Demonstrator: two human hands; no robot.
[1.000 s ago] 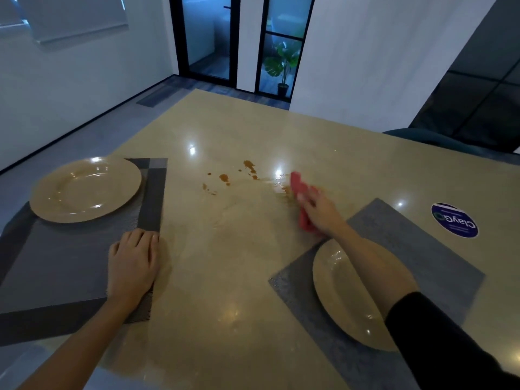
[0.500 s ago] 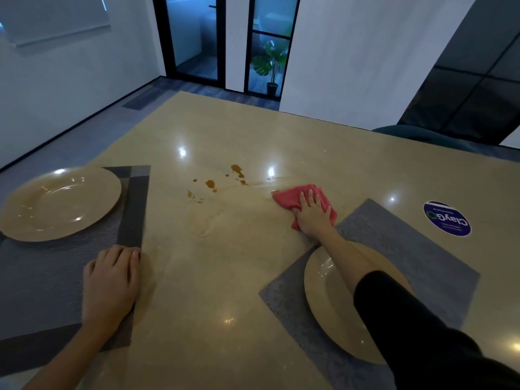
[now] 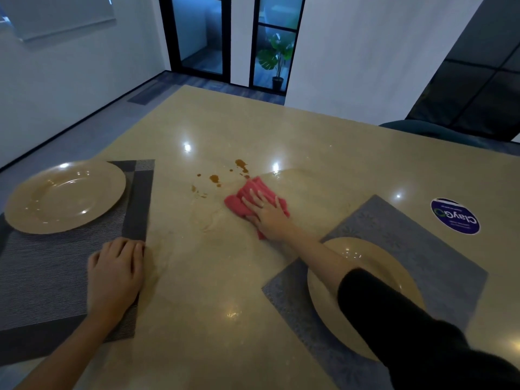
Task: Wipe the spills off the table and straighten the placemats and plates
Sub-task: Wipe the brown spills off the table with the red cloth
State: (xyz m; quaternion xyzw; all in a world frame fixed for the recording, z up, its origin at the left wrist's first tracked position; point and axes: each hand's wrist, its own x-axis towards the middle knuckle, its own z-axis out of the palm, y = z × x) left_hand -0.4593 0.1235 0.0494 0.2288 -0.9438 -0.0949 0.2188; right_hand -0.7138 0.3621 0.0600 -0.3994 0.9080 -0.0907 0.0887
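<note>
From here I see the right hand (image 3: 267,213) laid flat, fingers spread and straight, pressing down on a crumpled red cloth (image 3: 254,199) on the beige counter (image 3: 213,327). The cloth sits just right of the brown spills (image 3: 225,175), a scatter of drops and smears near the counter's middle, with its upper left edge touching the nearest drops. A faint wet swirl (image 3: 209,218) shows on the surface just left of the cloth. The black sleeve (image 3: 399,327) of that arm crosses over the right plate (image 3: 337,299), a tan plate lying on the grey right placemat (image 3: 422,263), which is turned at an angle to the counter edge; the plate sits toward the mat's near left side rather than its centre. The left hand (image 3: 115,274) rests palm down on the right edge of the left placemat (image 3: 42,277), a woven grey mat with a darker border, its fingers lightly bent with the tips at the mat's edge, gripping nothing. The left plate (image 3: 64,195) sits on the far part of that mat, well off centre. A round blue sticker (image 3: 455,216) with lettering is on the counter beyond the right placemat. Past the far end, a potted plant (image 3: 277,57) stands behind dark-framed glass doors (image 3: 225,38).
</note>
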